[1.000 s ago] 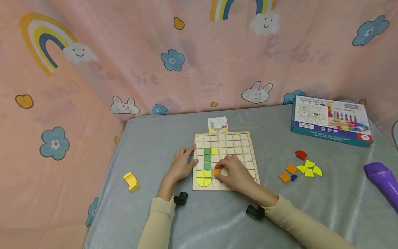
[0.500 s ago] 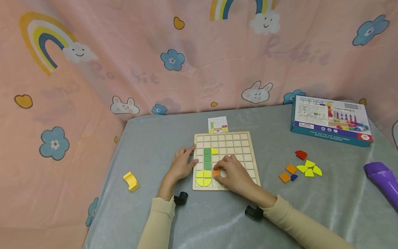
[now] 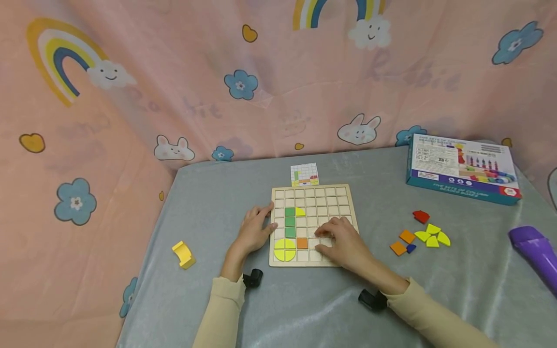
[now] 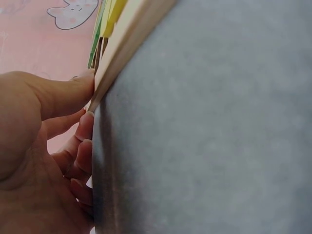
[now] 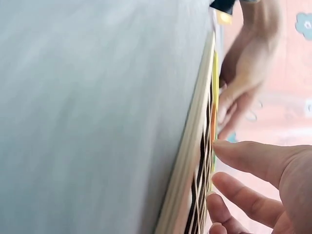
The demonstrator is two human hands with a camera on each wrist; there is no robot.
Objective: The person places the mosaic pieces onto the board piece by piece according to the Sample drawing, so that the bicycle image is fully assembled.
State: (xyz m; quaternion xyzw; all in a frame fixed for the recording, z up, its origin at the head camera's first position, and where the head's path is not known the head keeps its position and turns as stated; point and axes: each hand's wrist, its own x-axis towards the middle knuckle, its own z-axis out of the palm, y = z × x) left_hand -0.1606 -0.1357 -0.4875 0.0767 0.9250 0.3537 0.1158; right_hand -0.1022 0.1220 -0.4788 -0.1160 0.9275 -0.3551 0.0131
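Note:
A wooden grid board (image 3: 352, 227) lies on the grey-covered table. My left hand (image 3: 254, 228) holds its left edge; the left wrist view shows the thumb (image 4: 68, 95) at the rim and the other fingers curled beside it. On the board are a yellow circle of quarter pieces (image 3: 285, 250), a column of green squares (image 3: 290, 222), a yellow quarter piece (image 3: 300, 211) and an orange square (image 3: 302, 243). Just right of that square, my right hand (image 3: 345, 244) hovers over the grid, thumb and fingers apart, holding nothing. It hides part of the board's lower right.
A printed pattern card (image 3: 304, 174) touches the board's far edge. To the right lie orange squares (image 3: 407, 236), yellow quarter pieces (image 3: 432, 241), a blue piece (image 3: 411, 248) and red pieces (image 3: 420, 216). Farther out are a box (image 3: 463, 169), a purple object (image 3: 533, 256) and a yellow block (image 3: 183, 254).
The orange square went down into its cell beside the yellow circle, and my right hand let go of it and moved right. My left hand stayed at the board's edge.

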